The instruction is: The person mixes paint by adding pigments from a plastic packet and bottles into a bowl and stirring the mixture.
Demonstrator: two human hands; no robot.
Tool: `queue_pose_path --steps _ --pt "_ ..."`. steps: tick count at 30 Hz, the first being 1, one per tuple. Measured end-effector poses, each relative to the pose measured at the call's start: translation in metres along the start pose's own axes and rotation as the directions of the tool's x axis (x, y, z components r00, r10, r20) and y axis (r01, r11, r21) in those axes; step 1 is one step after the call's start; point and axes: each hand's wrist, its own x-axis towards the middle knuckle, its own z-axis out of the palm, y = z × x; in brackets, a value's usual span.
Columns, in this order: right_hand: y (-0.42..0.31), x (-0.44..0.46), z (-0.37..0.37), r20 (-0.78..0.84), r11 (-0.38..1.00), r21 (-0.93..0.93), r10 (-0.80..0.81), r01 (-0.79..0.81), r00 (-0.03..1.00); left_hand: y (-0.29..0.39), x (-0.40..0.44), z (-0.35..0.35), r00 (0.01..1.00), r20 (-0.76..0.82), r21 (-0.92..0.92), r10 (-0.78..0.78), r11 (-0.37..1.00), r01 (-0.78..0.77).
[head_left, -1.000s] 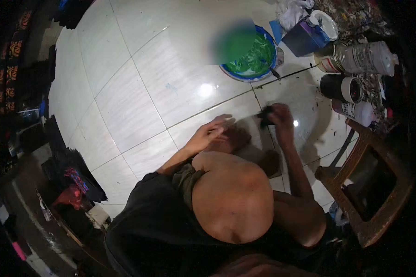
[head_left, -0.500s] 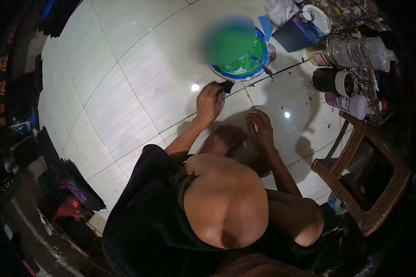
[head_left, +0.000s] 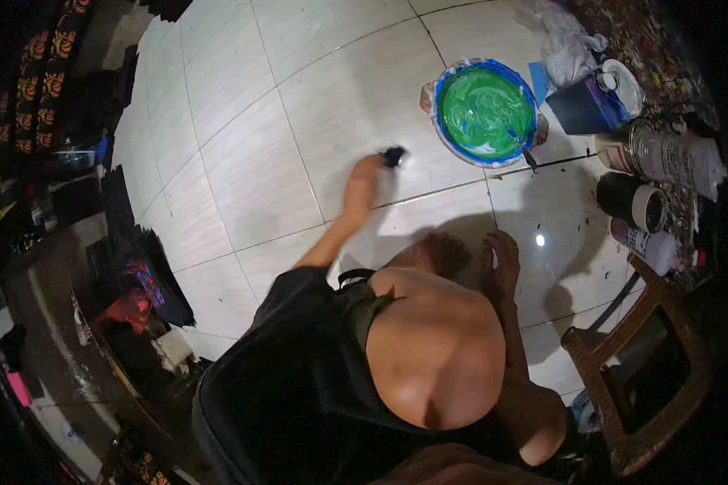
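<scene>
Plainly, a small dark piece (head_left: 393, 156) is held at the fingertips of the left hand (head_left: 361, 192)

From the head camera, the left arm is seen stretched forward over the pale tiled floor (head_left: 243, 174). The fingers of the left hand are closed on the small dark piece, whose outline is blurred; whether the floor is touched by it cannot be told. The piece is placed just to the left of a basin (head_left: 439, 121), with a strip of tile between them.

The right hand (head_left: 501, 257) is held near the bare foot (head_left: 433, 252), beyond the bent knee (head_left: 437, 347); its fingers are loosely curled and parted from the thumb.

Green paint (head_left: 488, 105), streaked with white and blue, is contained in the basin, and the rim is smeared with blue. A dark-handled tool (head_left: 529, 158) is propped across the near right edge, its blue end laid in the paint.

Farther right, a dark box (head_left: 582, 111), a clear bottle (head_left: 681, 159) and a black jar (head_left: 620, 196) are crowded together. Behind the box, a crumpled white bag (head_left: 570, 52) is seen. At lower right, part of a brown stool (head_left: 653, 440) is shown near the right arm.
</scene>
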Motion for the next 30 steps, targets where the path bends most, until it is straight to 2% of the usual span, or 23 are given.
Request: queue_pose_path --steps 1,2,3,5,6,8,11,12,14,16,17,18,19,20,21,22,23,24,26,27,28,29,30 --pt "-0.005 0.002 -0.009 0.002 0.998 -0.001 0.063 -0.063 0.998 -0.006 0.020 -0.039 0.977 -0.001 0.000 -0.215 0.977 0.215" --pt "-0.009 0.000 -0.014 0.009 0.992 -0.003 0.126 -0.126 0.992 -0.004 0.037 -0.070 0.906 -0.001 0.001 -0.424 0.906 0.424" --pt "-0.008 -0.002 -0.013 0.015 0.993 -0.001 0.121 -0.121 0.992 -0.019 0.036 -0.066 0.902 -0.005 0.002 -0.431 0.902 0.431" --pt "-0.002 -0.005 -0.006 -0.004 0.988 -0.013 0.153 -0.153 0.988 -0.055 0.019 -0.051 0.991 0.012 0.106 -0.136 0.985 0.134" --pt "0.003 -0.007 -0.003 -0.002 0.990 -0.008 0.143 -0.143 0.990 -0.047 0.002 -0.043 0.999 0.014 0.197 0.037 0.980 -0.039" --pt "0.007 -0.004 0.003 -0.013 0.999 -0.051 0.011 -0.011 1.000 -0.044 -0.026 -0.034 0.978 0.154 0.145 0.138 0.976 -0.160" --pt "-0.012 0.012 0.004 -0.040 1.000 -0.003 0.016 -0.016 0.999 -0.046 0.003 -0.043 0.993 0.067 0.182 0.098 0.977 -0.108" --pt "-0.012 0.013 0.008 -0.037 1.000 -0.001 0.015 -0.015 0.999 -0.036 0.019 -0.047 1.000 -0.006 0.228 -0.021 0.973 0.022" --pt "-0.006 0.014 0.012 -0.020 0.996 0.080 -0.031 0.032 0.999 -0.011 0.023 -0.043 0.973 0.061 -0.023 -0.221 0.975 0.223" --pt "-0.011 0.017 0.013 -0.020 0.996 0.076 -0.045 0.046 0.999 -0.007 -0.018 -0.009 0.990 0.109 -0.088 0.088 0.993 -0.079" --pt "-0.015 0.018 0.013 -0.023 0.996 0.069 -0.052 0.054 0.998 0.011 -0.030 0.002 0.981 0.166 -0.165 0.100 0.984 -0.073" --pt "-0.010 0.016 0.019 -0.035 0.996 0.067 -0.060 0.062 0.998 0.021 -0.034 0.011 0.960 0.197 -0.045 0.201 0.980 -0.196" --pt "0.001 0.010 0.030 -0.057 0.967 0.249 0.070 -0.054 0.996 0.035 -0.018 0.012 0.971 0.174 -0.043 0.164 0.986 -0.159" --pt "0.004 0.008 0.030 -0.058 0.937 0.329 0.146 -0.119 0.988 0.054 -0.004 0.009 0.980 0.159 -0.049 0.124 0.992 -0.118" --pt "0.005 0.007 0.030 -0.058 0.895 0.409 0.221 -0.179 0.974 0.070 0.006 0.010 0.967 0.178 -0.125 0.183 0.979 -0.162" --pt "-0.005 0.018 0.020 -0.048 0.973 0.202 0.119 -0.107 0.992 0.083 0.013 0.018 0.952 0.193 -0.214 0.237 0.957 -0.195" --pt "-0.012 0.019 0.010 -0.004 1.000 -0.010 0.021 -0.021 1.000 0.091 0.013 0.030 0.874 0.254 -0.264 0.414 0.899 -0.349" --pt "-0.014 0.020 0.003 -0.012 0.999 -0.034 0.029 -0.030 0.999 0.097 0.011 0.033 0.847 0.225 -0.273 0.481 0.866 -0.419" --pt "-0.016 0.023 -0.012 -0.045 0.994 -0.066 -0.095 0.092 0.994 0.066 0.007 0.045 0.847 0.199 -0.215 0.494 0.865 -0.454" --pt "-0.018 0.024 -0.026 -0.046 0.993 -0.090 -0.080 0.076 0.996 0.056 0.004 0.036 0.934 0.268 -0.073 0.235 0.972 -0.224" --pt "-0.015 0.029 -0.039 -0.057 0.992 -0.099 -0.085 0.079 0.995 0.052 0.017 0.018 0.975 0.121 0.018 0.189 0.981 -0.192" --pt "-0.009 0.037 -0.053 -0.079 0.989 -0.129 -0.077 0.067 0.994 0.024 0.020 0.008 0.956 0.045 0.006 0.291 0.957 -0.292" --pt "-0.008 0.044 -0.064 -0.094 0.986 -0.155 -0.069 0.054 0.993 0.007 0.018 0.009 0.948 0.025 0.031 0.316 0.948 -0.317"
